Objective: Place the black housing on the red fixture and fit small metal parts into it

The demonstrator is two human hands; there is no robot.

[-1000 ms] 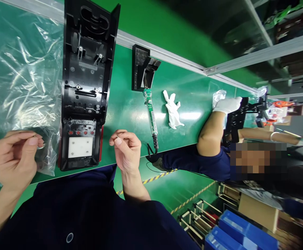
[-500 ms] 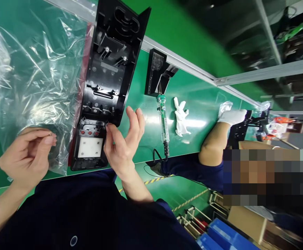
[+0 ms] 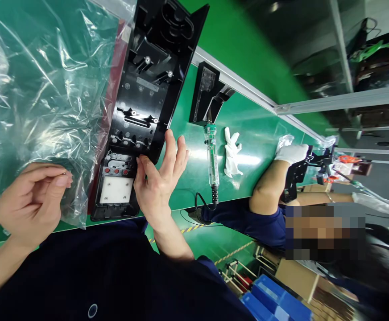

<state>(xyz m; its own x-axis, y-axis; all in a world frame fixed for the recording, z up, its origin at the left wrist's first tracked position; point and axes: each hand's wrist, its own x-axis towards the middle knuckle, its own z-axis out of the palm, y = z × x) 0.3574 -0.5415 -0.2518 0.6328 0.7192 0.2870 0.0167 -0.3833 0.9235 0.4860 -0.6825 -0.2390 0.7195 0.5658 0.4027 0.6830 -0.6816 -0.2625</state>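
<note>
A long black plastic housing (image 3: 147,89) lies open side up on the green bench (image 3: 251,120), with red buttons and a white pad (image 3: 116,190) at its near end. My right hand (image 3: 157,183) rests at the housing's right edge, thumb and forefinger pinched near the red buttons, the other fingers spread upward. My left hand (image 3: 34,200) hovers left of the housing, fingertips pinched on a tiny metal part I cannot make out, beside a clear plastic bag (image 3: 43,93).
A soldering iron (image 3: 212,156) lies right of the housing, its tip in a black stand (image 3: 208,96). A white glove (image 3: 232,151) lies beyond it. A co-worker's arm (image 3: 268,187) with a gloved hand works at the right. Blue bins (image 3: 275,298) sit below.
My right hand moved from the bench edge up to the housing's near end and spread its fingers. The view shifted, so the housing appears tilted. My left hand stayed pinched.
</note>
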